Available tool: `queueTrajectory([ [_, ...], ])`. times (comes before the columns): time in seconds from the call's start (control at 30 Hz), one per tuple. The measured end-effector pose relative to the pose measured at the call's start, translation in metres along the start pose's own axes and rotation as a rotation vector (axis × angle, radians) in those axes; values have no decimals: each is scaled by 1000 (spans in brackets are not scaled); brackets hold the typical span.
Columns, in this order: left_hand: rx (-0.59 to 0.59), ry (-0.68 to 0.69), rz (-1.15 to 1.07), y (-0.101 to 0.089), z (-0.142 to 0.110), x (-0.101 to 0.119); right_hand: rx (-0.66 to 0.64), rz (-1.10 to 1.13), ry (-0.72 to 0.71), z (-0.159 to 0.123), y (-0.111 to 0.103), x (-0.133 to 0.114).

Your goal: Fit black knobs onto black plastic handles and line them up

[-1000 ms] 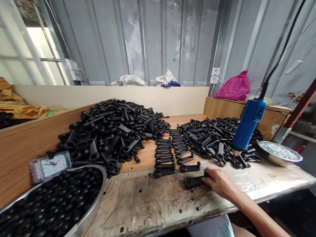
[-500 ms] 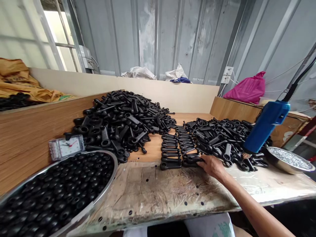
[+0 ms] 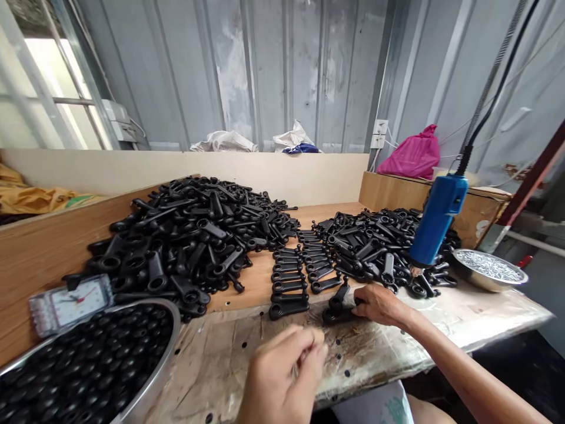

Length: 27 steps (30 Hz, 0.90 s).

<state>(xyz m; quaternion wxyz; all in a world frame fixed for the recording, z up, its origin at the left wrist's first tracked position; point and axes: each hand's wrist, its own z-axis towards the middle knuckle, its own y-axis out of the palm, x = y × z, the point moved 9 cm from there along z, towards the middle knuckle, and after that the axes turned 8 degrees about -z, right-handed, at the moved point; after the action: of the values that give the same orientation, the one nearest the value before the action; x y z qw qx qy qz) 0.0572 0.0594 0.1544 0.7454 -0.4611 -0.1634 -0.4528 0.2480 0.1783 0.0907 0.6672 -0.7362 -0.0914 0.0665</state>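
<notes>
My right hand [image 3: 378, 304] rests on the worn bench top [image 3: 247, 359] with its fingers on a black plastic handle part [image 3: 338, 315]; a second such part [image 3: 341, 292] leans up against it. My left hand [image 3: 282, 377] is raised in the foreground, blurred, fingers pinched together; what it pinches cannot be made out. Two neat rows of the same parts [image 3: 300, 271] lie just beyond my right hand. A blue power tool [image 3: 436, 221] hangs from a cable just right of that hand.
Big heap of black parts [image 3: 189, 235] at left, smaller heap [image 3: 379, 241] at right. A steel bowl of black round pieces [image 3: 83, 365] sits at front left beside a small clock [image 3: 70, 303]. A steel bowl of small screws [image 3: 488, 270] is far right. Wooden walls enclose the bench.
My left hand has come up into view. My right hand pulled back from the rows toward me, with a handle part under its fingers. The camera view shifted.
</notes>
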Motion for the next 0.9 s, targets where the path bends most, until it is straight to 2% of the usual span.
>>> queueTrajectory([
  [0.03,-142,-29,94,23,17,-3,6,5,-5,0,1,1],
  [0.17,-279,-42,342,91,79,-13,55,29,-6,2,3,3],
  [0.27,-399,-61,509,134,102,-29,79,56,-18,1,4,4],
  [0.33,-474,-89,612,150,108,-39,83,74,-35,0,4,5],
  [0.5,-614,-82,819,159,113,-50,78,125,-81,-7,2,11],
  [0.67,-669,3,897,162,119,-50,51,156,-47,-6,0,14],
  [0.8,-654,73,820,165,119,-47,53,144,-1,0,-4,11],
  [0.9,-537,135,699,149,114,-37,39,122,17,2,-5,8],
])
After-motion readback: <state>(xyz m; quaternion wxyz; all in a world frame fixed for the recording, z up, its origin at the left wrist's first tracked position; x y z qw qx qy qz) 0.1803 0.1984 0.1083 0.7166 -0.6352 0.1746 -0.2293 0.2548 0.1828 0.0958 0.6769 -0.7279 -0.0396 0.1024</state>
